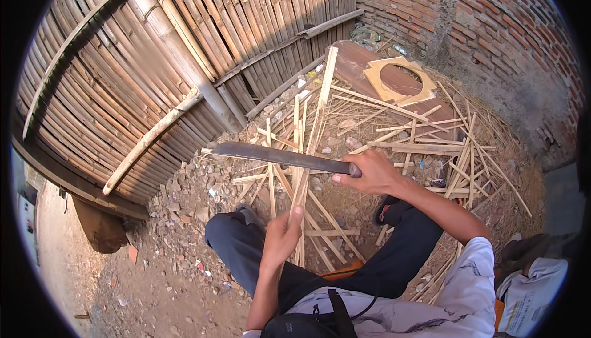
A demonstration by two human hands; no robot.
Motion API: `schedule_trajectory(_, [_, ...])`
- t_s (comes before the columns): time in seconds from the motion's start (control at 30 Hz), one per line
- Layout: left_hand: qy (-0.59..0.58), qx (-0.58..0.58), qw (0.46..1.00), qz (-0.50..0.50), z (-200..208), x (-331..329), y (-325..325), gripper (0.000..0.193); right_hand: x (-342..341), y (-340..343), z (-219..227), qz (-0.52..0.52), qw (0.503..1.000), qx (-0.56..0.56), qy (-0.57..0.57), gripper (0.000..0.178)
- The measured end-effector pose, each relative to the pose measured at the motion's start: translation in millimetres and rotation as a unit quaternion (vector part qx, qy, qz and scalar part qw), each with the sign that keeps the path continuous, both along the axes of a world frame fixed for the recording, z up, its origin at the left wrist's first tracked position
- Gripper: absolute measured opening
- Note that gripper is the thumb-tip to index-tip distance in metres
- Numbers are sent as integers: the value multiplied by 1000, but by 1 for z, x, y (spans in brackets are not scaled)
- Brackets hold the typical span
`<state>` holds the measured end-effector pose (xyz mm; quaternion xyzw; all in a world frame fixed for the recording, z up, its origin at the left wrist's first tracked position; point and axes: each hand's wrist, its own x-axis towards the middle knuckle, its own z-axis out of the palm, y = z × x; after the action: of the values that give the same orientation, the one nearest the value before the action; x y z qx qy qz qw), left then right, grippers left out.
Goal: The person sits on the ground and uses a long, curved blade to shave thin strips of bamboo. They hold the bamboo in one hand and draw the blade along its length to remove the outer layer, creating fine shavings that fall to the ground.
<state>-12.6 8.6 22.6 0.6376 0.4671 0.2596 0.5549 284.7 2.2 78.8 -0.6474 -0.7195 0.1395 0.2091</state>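
Observation:
My right hand (pixel 373 173) is closed round the handle of a machete (pixel 271 154), whose long dark blade points left. The blade lies across a long pale bamboo strip (pixel 321 105); I cannot tell whether its edge has cut in. My left hand (pixel 284 237) grips the strip's near end between my knees, and the strip slants up and away from me. More split bamboo strips (pixel 271 185) lie crisscrossed on the ground beneath and beyond the blade.
A bamboo fence (pixel 111 85) stands at the left and back, and a brick wall (pixel 498 36) at the right. Near their corner lies a yellowish board with a round hole (pixel 377 78) on a brown panel (pixel 351 55). Stones and rubble (pixel 184 196) cover the ground.

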Motion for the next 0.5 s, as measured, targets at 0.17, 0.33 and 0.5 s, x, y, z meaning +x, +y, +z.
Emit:
schedule_trajectory(0.17, [3,58,998,-10,-7,33,-2,55,5,2,-15,6,997,50,-56,69])
schedule_trajectory(0.33, [-1,30,999,-30,-17,38,-11,50,50,5,-47,-46,994,73,-60,75])
schedule_trajectory(0.5, [54,18,998,-30,-10,29,-23,49,73,16,-46,-116,993,29,3,76])
